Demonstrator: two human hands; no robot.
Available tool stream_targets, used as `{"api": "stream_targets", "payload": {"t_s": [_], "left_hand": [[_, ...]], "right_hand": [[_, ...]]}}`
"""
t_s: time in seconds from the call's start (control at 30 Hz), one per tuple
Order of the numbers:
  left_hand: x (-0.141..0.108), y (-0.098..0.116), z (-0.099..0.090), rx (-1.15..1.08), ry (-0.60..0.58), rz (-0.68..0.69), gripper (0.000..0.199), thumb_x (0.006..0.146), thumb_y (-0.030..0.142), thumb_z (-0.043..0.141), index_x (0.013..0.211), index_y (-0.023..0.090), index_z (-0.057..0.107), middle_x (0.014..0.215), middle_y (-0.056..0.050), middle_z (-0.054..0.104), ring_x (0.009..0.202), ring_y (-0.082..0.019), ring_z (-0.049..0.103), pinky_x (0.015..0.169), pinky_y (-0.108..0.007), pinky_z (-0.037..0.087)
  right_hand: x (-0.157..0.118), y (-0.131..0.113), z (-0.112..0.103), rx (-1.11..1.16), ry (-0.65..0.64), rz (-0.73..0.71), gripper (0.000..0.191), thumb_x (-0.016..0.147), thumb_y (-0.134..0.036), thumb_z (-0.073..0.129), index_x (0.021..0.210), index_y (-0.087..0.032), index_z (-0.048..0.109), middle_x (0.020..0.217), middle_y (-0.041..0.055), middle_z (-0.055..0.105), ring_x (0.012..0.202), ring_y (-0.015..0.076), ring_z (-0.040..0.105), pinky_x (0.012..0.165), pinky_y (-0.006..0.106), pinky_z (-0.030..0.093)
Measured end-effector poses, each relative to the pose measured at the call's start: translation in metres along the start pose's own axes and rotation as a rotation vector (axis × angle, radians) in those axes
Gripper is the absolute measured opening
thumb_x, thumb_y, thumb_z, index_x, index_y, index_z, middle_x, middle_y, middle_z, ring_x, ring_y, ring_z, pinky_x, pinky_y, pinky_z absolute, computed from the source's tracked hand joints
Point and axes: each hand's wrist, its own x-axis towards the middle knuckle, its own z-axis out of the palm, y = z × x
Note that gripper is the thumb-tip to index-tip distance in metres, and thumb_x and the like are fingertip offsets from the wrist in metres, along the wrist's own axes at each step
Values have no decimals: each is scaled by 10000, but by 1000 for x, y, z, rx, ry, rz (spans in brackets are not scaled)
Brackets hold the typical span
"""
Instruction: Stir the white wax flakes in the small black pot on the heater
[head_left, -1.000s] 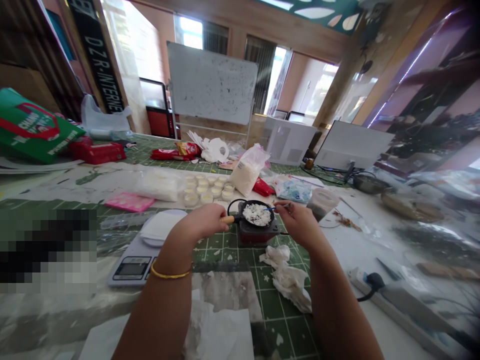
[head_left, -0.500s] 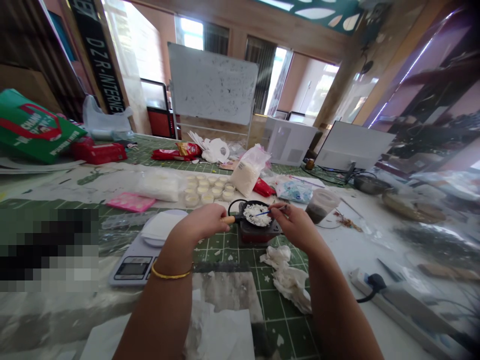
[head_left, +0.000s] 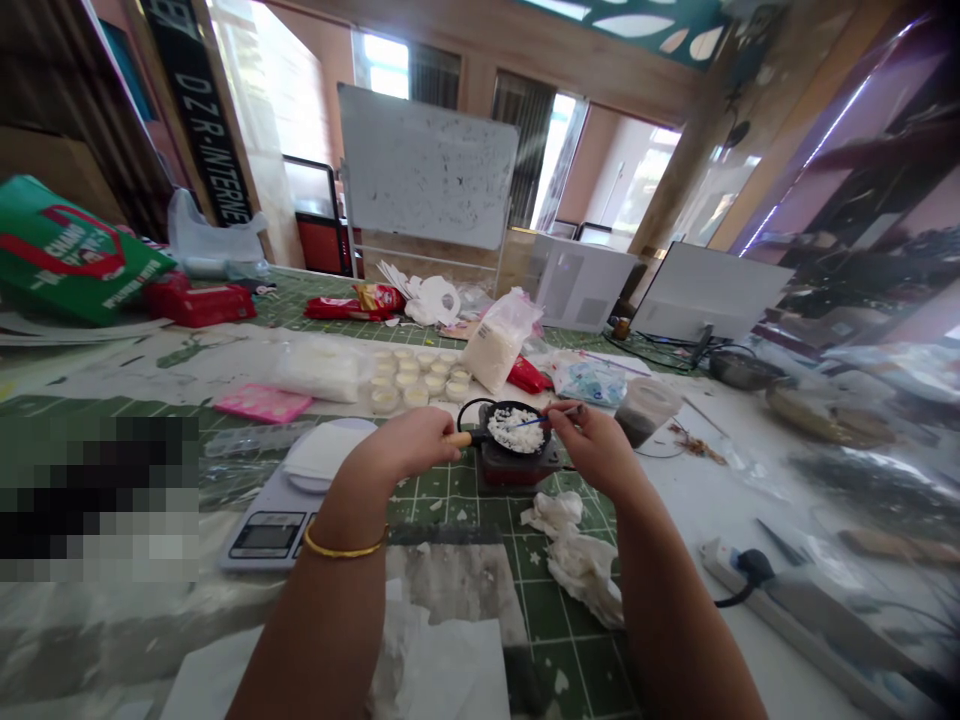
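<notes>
A small black frying pan (head_left: 489,411) rests on a dark red hot plate (head_left: 517,470). White flakes or chips (head_left: 516,430) fill the pan. My left hand (head_left: 420,440) is closed round the pan's light wooden handle (head_left: 457,439). With pinched fingers, my right hand (head_left: 589,440) holds a thin blue stick (head_left: 534,421), its tip in among the white pieces. The end inside my right fingers is hidden.
A kitchen scale (head_left: 270,530) with white sheets stands at left. Several small cups of pale wax-like stuff (head_left: 409,380) and a bag of white granules (head_left: 495,345) lie behind the pan. Crumpled tissues (head_left: 577,560), a cup of dark matter (head_left: 643,415) and a power strip (head_left: 795,620) are at right.
My right hand has shifted slightly to the right with the blue stick, and the white pieces in the pan lie a little differently. My left hand stays on the handle.
</notes>
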Motion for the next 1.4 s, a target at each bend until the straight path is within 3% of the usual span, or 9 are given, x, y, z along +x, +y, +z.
{"api": "stream_targets", "payload": {"t_s": [0.1,0.23,0.37,0.6,0.83,0.97,1.1,1.23,1.4], "left_hand": [[0,0,0,11,6,2,246,693,396,520,806,191,597,780,-36,626,645,-161,553,488,-239,320],[-2,3,-1,-1,-9,-10,243,701,391,509,811,192,595,760,-30,633,632,-162,562,492,-242,327],[-3,4,-1,-37,-28,-19,228,708,375,510,814,188,588,699,-18,626,594,-152,561,470,-234,313],[-3,3,-1,-33,-16,-3,213,706,361,509,796,183,583,712,-23,619,586,-139,553,459,-223,296],[-1,1,0,-28,-19,-12,221,707,371,510,807,186,581,724,-24,616,585,-139,552,454,-224,297],[1,0,1,-18,-8,2,227,704,384,514,804,191,582,726,-22,619,600,-145,554,463,-230,305],[0,0,1,-5,-7,4,247,682,413,537,793,196,576,725,-20,619,612,-156,556,466,-235,319],[0,0,0,-13,-13,-7,263,671,422,545,802,197,579,735,-23,622,610,-158,557,461,-237,319],[-1,0,0,-46,-23,-7,266,681,420,538,811,191,582,705,-21,617,592,-155,560,449,-233,309]], "right_hand": [[3,1,5,-56,96,-13,297,836,-377,420,954,-206,633,883,47,683,844,202,605,767,315,411],[2,-4,11,26,-42,-33,320,842,-386,408,993,-203,623,861,41,685,787,188,609,714,299,430],[-3,-6,-1,102,-130,-22,295,834,-399,424,916,-204,631,855,30,695,807,183,617,733,293,434],[5,12,-12,-87,105,95,306,823,-371,420,926,-187,642,829,59,696,834,222,616,752,337,421],[3,8,-9,37,-75,35,291,819,-381,442,894,-201,658,870,41,696,824,199,611,765,326,430],[-2,4,-15,74,-33,42,316,810,-402,450,806,-179,674,892,59,693,845,205,612,758,318,436],[-1,3,-7,167,-95,21,297,819,-406,449,852,-188,648,835,48,700,819,193,625,741,308,446],[4,9,-2,71,4,16,263,816,-380,458,878,-198,638,829,34,698,824,197,621,756,320,434],[7,16,-13,-8,89,61,294,824,-391,434,908,-189,631,823,42,697,814,199,621,748,316,427]]}}
